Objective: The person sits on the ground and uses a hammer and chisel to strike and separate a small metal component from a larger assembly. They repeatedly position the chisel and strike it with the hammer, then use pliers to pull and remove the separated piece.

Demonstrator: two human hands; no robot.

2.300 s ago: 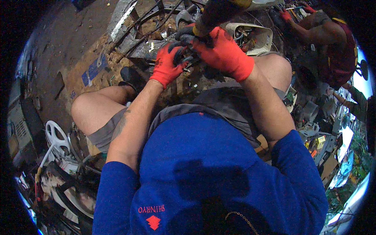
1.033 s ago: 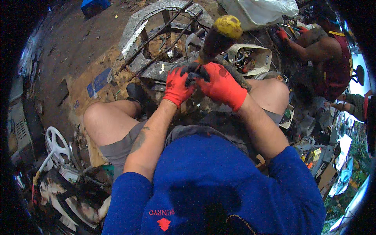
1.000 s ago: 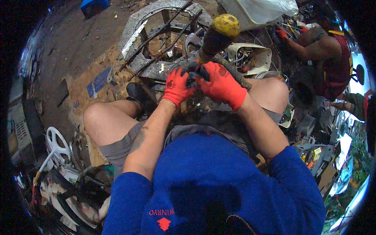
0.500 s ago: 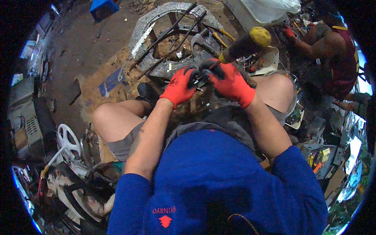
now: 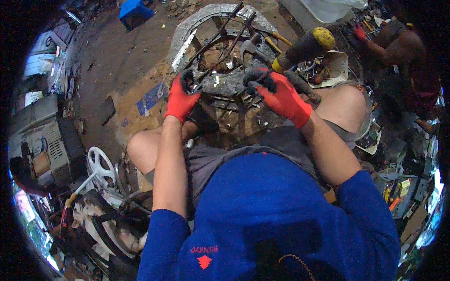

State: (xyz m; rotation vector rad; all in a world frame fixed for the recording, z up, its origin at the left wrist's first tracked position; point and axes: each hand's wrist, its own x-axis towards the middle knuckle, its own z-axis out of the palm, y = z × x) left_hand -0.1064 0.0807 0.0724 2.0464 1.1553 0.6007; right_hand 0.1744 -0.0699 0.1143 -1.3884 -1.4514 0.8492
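Around the left hand (image 5: 181, 99) and the right hand (image 5: 283, 96), dark earth (image 5: 112, 56) is littered with scrap, and a brown board (image 5: 133, 114) is laid flat on it to the left of the grip. Just beyond and between the hands, a speckled grey frame (image 5: 191, 25) is set down, crossed by two dark rods (image 5: 214, 36); one white strip (image 5: 184, 50) is laid along its left side. Between the left hand's thumb and curled fingers, a small pale piece (image 5: 195, 86) is pinched; what it is cannot be told. By the right hand, one screwdriver-like tool (image 5: 302, 50) is gripped around its thin shaft, its black-and-yellow handle tilted up to the right, so that part of a cream bin (image 5: 343, 70) is hidden. In that bin, just past the right hand, cables and parts are heaped, too tangled to be counted. Two yellow handles (image 5: 282, 39) and one curved metal head (image 5: 247, 50) are seen near the right hand, at the frame's right side. Farther ahead of the grip, one blue container (image 5: 135, 13) is seen to the left and one co-worker's red glove (image 5: 360, 32) to the right. Well behind the left hand, one white wheel (image 5: 99, 169) is surrounded by clutter.
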